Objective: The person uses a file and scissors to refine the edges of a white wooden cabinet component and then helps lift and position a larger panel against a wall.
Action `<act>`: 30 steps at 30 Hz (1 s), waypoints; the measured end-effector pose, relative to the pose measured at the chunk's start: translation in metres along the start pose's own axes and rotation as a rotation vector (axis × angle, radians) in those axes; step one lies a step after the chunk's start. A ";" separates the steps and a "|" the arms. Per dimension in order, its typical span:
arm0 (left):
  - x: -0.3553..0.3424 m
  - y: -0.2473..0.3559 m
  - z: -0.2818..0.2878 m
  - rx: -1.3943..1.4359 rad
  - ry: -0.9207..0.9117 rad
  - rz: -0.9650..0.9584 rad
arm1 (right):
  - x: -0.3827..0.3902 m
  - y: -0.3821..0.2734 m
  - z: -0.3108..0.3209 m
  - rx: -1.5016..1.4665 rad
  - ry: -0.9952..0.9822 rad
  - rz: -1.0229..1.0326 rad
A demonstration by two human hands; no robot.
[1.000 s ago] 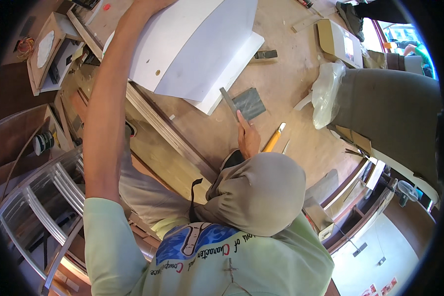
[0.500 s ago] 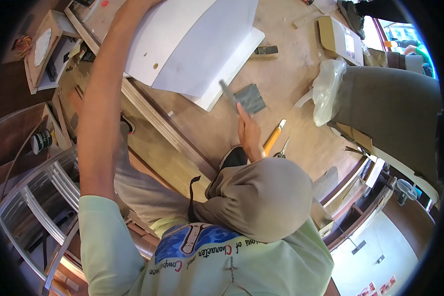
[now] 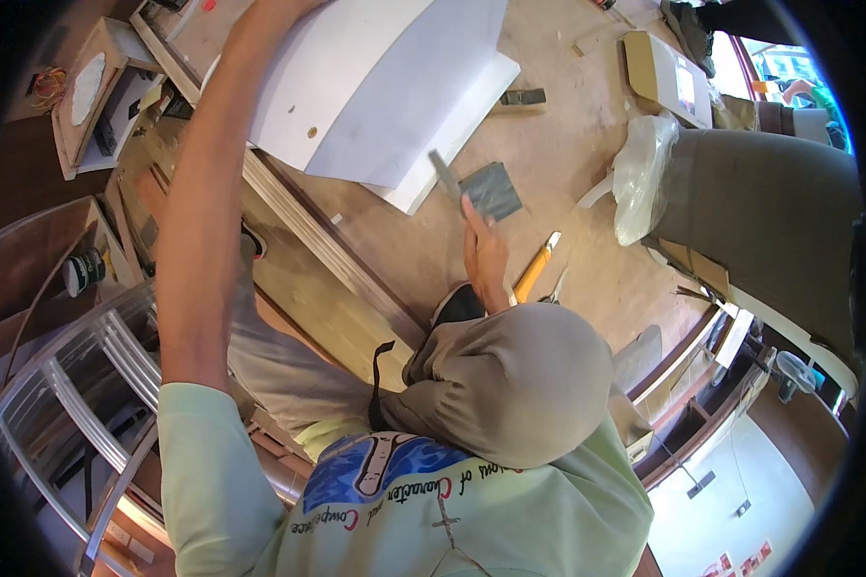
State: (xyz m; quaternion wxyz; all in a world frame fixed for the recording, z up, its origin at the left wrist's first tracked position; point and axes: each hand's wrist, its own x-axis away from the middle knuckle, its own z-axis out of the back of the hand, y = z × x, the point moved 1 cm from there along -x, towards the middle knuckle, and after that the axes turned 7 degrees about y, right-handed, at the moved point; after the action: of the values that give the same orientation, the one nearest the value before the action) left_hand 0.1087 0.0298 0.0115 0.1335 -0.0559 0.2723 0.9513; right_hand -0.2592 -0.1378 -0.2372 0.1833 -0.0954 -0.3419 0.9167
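Observation:
My right hand is closed on a thin grey flat strip, held at a tilt close to the white panel's edge. Its exact kind I cannot make out. Right beside it a dark grey square sheet, like sandpaper, lies on the brown work surface. The large white panel piece, with a curved edge and a small round brown spot, rests on a white board. Stretched across the upper left, my left arm reaches the panel's far side, where my left hand is cut off by the picture's top edge, fingers hidden.
By my right knee lie an orange-handled cutter and scissors. A small block-shaped tool sits beyond the board. Farther right are a carton, clear plastic wrap and a large grey-brown form. An aluminium ladder lies left.

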 end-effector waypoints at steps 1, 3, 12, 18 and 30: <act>-0.004 -0.012 -0.005 -0.017 0.024 0.027 | 0.010 0.001 -0.002 -0.007 -0.045 0.000; -0.015 -0.019 -0.015 -0.010 0.000 0.026 | 0.039 0.007 0.003 0.008 -0.110 -0.040; -0.025 -0.026 -0.023 0.012 -0.012 -0.173 | 0.022 0.003 0.006 0.056 -0.074 -0.044; -0.015 -0.025 -0.006 -0.005 -0.007 -0.033 | 0.012 -0.008 0.001 -0.029 -0.093 0.008; -0.016 -0.017 -0.021 0.033 -0.004 -0.136 | 0.001 -0.011 0.009 0.035 -0.054 -0.078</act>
State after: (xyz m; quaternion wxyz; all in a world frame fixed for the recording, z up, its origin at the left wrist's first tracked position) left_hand 0.1301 0.0289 -0.0122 0.1991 -0.0703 0.2835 0.9355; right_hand -0.2593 -0.1349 -0.2229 0.2110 -0.0540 -0.3343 0.9169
